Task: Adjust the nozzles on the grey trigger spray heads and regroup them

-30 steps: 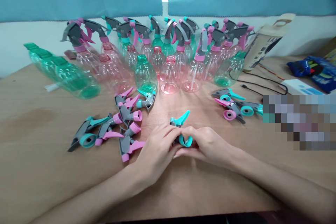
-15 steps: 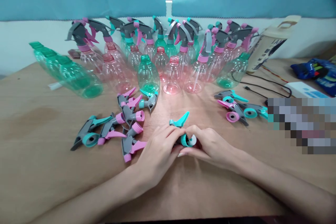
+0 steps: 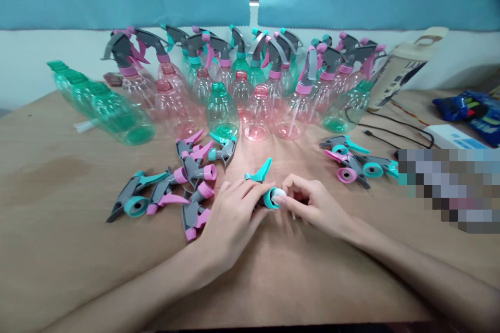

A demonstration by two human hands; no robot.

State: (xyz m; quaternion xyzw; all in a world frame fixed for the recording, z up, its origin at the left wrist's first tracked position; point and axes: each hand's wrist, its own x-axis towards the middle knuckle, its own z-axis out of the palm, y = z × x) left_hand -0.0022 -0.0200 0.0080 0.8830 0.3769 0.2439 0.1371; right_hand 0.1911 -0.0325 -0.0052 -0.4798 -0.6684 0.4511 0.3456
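My left hand (image 3: 236, 210) is closed around a grey trigger spray head (image 3: 261, 170) with a teal trigger and collar. Its collar opening faces right, toward my right hand (image 3: 318, 205). With thumb and fingertips, that hand pinches a small white disc (image 3: 279, 194) at the collar's mouth. A short pale bit shows below the right fingers; I cannot tell what it belongs to. Left of my hands lies a loose pile of pink-and-grey spray heads (image 3: 193, 166) and a teal-and-grey spray head (image 3: 130, 197). Several more spray heads (image 3: 346, 158) lie to the right.
Pink and green bottles stand in rows behind, such as an uncapped green bottle (image 3: 222, 112) and a pink bottle with its sprayer (image 3: 295, 114). At the right are a cream tumbler (image 3: 400, 70), a black cable (image 3: 414, 127), a white box (image 3: 455, 136) and a blue packet (image 3: 469, 109).
The spray head in my left hand has shifted slightly left and up. My right fingers have drawn away from the collar's far side, and the thumb now rests on the white disc.
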